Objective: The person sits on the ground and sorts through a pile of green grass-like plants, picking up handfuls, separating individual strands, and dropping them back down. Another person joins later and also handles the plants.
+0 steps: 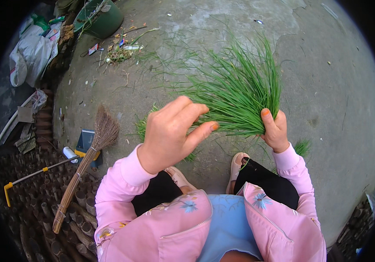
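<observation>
My right hand (274, 129) is closed around the base of a large bunch of long, thin green blades, likely chives or grass (236, 88). The blades fan out up and to the left from it. My left hand (174, 131) is raised beside the left edge of the bunch, thumb and forefinger a little apart at the blades; whether it pinches any is not clear. Beneath and behind my left hand, a pile of green blades (141, 126) lies on the floor, partly hidden. Another small tuft (302, 147) rests on the floor beyond my right wrist.
A twig broom (76, 177) leans at the left over stacked cut branches (40, 196), beside a long-handled dustpan (87, 142). A green tub (104, 19) and plant litter (120, 54) are at the upper left. Loose blades lie on the concrete floor (331, 98).
</observation>
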Demonstrator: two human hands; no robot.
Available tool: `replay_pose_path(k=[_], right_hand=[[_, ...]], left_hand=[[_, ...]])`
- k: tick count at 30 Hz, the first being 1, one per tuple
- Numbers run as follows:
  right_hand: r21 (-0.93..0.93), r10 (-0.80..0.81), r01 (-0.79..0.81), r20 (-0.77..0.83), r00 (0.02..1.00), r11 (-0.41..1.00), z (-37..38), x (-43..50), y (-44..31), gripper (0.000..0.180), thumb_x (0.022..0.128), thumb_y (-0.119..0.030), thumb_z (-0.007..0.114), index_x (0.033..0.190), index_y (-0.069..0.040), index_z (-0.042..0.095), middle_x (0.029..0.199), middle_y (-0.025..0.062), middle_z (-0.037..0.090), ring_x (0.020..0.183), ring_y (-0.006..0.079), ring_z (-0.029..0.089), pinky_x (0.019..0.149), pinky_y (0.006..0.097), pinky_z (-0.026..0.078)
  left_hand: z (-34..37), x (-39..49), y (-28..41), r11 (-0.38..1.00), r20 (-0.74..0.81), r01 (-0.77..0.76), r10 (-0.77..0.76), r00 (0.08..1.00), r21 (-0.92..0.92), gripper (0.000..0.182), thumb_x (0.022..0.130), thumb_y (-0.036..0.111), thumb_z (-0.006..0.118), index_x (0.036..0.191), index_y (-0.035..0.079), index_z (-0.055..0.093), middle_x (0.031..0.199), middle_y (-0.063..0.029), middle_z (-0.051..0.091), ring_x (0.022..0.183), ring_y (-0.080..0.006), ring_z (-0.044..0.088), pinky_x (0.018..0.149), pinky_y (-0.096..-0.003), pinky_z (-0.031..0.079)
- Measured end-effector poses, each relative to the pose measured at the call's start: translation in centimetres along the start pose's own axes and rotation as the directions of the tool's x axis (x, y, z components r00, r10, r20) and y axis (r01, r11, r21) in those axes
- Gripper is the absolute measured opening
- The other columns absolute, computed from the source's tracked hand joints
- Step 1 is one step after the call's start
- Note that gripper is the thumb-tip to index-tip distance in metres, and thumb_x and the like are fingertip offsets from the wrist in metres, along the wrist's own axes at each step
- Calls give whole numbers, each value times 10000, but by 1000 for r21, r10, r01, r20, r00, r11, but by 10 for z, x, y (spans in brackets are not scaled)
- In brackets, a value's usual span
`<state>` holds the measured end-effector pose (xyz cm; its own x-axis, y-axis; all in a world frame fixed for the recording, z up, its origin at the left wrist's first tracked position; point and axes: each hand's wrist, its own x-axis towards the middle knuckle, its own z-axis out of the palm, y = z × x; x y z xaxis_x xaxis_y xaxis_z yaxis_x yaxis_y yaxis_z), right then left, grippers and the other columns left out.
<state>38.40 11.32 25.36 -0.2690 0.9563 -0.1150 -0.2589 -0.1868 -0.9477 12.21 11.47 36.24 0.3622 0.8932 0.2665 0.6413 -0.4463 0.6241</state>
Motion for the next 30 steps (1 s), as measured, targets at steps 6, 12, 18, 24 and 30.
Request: replay_pose_path(k=[6, 12, 18, 24, 30], right_hand=[[-7, -4, 4, 14, 1000, 1000, 2, -1, 2, 327, 1015, -341, 528, 945, -23, 558, 702, 6, 567, 520, 69, 493, 436, 228, 354], [16, -19, 19, 33, 999, 1000, 7, 1, 0, 318, 1012, -325, 539, 999, -9, 569, 740, 7, 578, 551, 70, 503, 458, 227, 367], [35, -61, 60, 44, 997, 998, 8, -1, 3, 315, 1009, -307, 553, 1048, 5, 577, 775, -1, 582, 600, 61, 499, 497, 223, 377], [-56, -74, 77, 50, 996, 995, 4, 0, 12, 289, 1007, -284, 560, 1033, 3, 587, 791, -15, 578, 644, 55, 499, 538, 216, 387], [8, -83, 83, -16, 996, 996, 4, 0, 12, 285, 1009, -293, 554, 988, -10, 582, 729, -22, 557, 581, 50, 472, 492, 225, 357]], left_hand=[[4, -6, -16, 996, 3, 89, -89, 996, -22, 244, 871, 232, 720, 888, -6, 671, 664, -82, 573, 551, -211, 589, 501, -328, 454], [8, -1, -10, 516, 394, 629, -498, 772, -581, 404, 972, 333, 622, 856, -51, 672, 597, 15, 527, 535, -53, 469, 478, -251, 374], [22, -6, -13, 636, 308, 512, -411, 858, -578, 231, 913, 176, 690, 828, -37, 663, 614, 53, 498, 565, -25, 408, 476, -236, 316], [32, -1, -20, 599, 139, 404, -439, 888, -691, 141, 897, 90, 650, 824, -30, 660, 626, 51, 535, 566, -21, 422, 486, -217, 322], [-17, 14, -54, 832, -239, 343, -475, 847, -436, 180, 964, 138, 582, 941, 4, 701, 716, -30, 634, 591, -78, 532, 546, -209, 401]])
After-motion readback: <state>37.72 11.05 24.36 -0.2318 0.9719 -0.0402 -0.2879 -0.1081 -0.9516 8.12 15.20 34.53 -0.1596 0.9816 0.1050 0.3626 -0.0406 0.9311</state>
